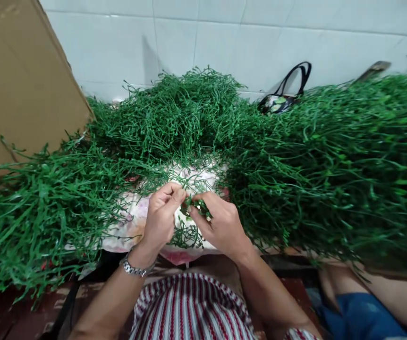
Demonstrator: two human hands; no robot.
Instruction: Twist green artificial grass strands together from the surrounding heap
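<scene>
My left hand (163,210) is closed in a pinch on a thin green artificial plant stem (188,181). Close beside it, my right hand (218,222) has its thumb and forefinger curled together around green pieces, partly hidden by the fingers. Both hands are over a pale floral cloth (132,215). A small cluster of loose green stems (187,236) lies on the cloth just below the hands. Large heaps of similar stems surround them: a left heap (47,203), a back heap (189,108) and a right heap (338,174).
A cardboard sheet (22,80) stands at the left. Behind the heaps rises a white tiled wall (260,42). A patterned bag (277,103) with black handles rests at the back. Another person's leg (391,293) and blue clothing (362,316) show at the lower right.
</scene>
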